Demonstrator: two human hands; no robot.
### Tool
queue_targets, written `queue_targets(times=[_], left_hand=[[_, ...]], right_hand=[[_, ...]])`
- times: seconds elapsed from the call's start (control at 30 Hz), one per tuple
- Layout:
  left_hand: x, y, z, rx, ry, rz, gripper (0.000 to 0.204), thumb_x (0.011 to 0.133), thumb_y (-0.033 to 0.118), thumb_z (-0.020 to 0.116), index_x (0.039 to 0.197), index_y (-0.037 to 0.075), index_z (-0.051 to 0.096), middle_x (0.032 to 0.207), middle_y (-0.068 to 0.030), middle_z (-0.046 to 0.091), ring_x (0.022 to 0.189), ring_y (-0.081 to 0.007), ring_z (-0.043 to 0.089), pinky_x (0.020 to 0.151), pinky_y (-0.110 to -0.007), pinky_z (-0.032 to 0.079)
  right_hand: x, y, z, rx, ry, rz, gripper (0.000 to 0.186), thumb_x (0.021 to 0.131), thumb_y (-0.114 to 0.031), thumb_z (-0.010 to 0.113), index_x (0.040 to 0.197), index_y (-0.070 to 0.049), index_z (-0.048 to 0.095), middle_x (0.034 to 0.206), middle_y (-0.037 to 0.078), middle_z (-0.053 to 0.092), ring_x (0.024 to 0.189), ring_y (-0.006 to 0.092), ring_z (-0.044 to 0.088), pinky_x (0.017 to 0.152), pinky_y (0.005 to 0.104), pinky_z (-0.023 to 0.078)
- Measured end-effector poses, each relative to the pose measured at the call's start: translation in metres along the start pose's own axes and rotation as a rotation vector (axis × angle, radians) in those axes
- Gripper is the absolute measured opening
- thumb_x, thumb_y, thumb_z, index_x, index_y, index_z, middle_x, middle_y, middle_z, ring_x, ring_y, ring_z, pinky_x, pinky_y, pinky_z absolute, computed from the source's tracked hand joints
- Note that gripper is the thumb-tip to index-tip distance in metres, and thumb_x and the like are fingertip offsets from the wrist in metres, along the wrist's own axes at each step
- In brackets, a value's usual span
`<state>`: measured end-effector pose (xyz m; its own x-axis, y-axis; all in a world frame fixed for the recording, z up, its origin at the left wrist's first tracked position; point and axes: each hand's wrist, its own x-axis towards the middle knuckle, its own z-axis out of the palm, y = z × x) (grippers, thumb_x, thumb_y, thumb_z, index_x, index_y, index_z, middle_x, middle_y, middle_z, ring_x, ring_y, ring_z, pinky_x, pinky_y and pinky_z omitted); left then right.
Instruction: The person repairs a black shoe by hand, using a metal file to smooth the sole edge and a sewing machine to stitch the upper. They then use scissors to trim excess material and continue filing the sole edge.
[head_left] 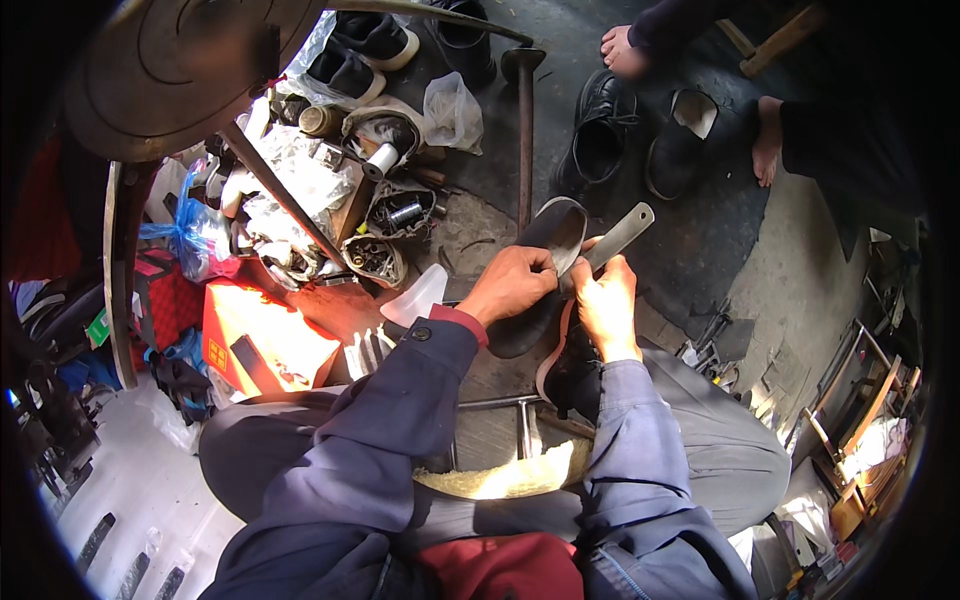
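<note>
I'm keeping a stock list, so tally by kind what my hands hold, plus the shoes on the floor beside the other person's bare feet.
Shoes: 3 (black laced shoe and black pale-lined shoe on the floor; dark grey-lined shoe in left hand)
Flat grey metal strips: 1 (in right hand)
Total: 4

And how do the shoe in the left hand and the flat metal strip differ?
The shoe is dark and broad, with a pale interior; the flat metal strip is grey and slim. The left hand holds the shoe, the right hand the flat metal strip. Both are hand-held.
</note>
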<state>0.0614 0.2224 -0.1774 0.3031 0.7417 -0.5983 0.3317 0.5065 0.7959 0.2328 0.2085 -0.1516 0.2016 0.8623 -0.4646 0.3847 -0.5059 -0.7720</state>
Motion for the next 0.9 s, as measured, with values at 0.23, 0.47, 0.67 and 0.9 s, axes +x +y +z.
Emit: queue_targets(times=[0.23, 0.47, 0.67, 0.9], left_hand=[[0.003, -0.005, 0.000, -0.017, -0.012, 0.004, 0.020, 0.086, 0.020, 0.065, 0.086, 0.001, 0.071, 0.071, -0.0136, 0.064, 0.067, -0.0219, 0.059, 0.067, -0.039, 0.048], [0.004, -0.004, 0.001, 0.024, -0.023, -0.009, 0.023, 0.088, 0.021, 0.062, 0.089, -0.001, 0.070, 0.074, -0.0176, 0.066, 0.071, -0.0271, 0.062, 0.070, -0.042, 0.049], [0.006, 0.001, 0.006, 0.125, -0.068, -0.014, 0.031, 0.103, 0.030, 0.061, 0.093, 0.001, 0.070, 0.075, -0.0083, 0.062, 0.073, -0.0177, 0.055, 0.070, -0.037, 0.046], [0.015, -0.004, 0.003, 0.137, -0.145, 0.013, 0.036, 0.101, 0.033, 0.059, 0.094, 0.000, 0.072, 0.087, -0.0228, 0.071, 0.083, -0.0416, 0.066, 0.077, -0.048, 0.049]], right_hand=[[0.002, 0.018, 0.000, 0.149, 0.134, -0.056, 0.018, 0.092, -0.011, 0.069, 0.103, 0.004, 0.070, 0.084, 0.009, 0.072, 0.076, 0.0177, 0.068, 0.075, 0.0336, 0.054], [0.003, 0.020, -0.006, 0.293, -0.193, 0.389, 0.022, 0.098, -0.022, 0.066, 0.082, -0.006, 0.065, 0.064, 0.002, 0.059, 0.048, 0.0130, 0.054, 0.040, 0.0292, 0.039], [0.000, 0.018, 0.002, 0.274, -0.172, 0.398, 0.028, 0.099, -0.024, 0.067, 0.080, -0.003, 0.067, 0.065, 0.002, 0.061, 0.048, 0.0109, 0.053, 0.044, 0.0286, 0.037], [0.002, 0.023, -0.001, 0.390, -0.210, 0.419, 0.028, 0.100, -0.026, 0.066, 0.082, -0.004, 0.067, 0.066, 0.002, 0.062, 0.048, 0.0103, 0.052, 0.044, 0.0277, 0.037]])
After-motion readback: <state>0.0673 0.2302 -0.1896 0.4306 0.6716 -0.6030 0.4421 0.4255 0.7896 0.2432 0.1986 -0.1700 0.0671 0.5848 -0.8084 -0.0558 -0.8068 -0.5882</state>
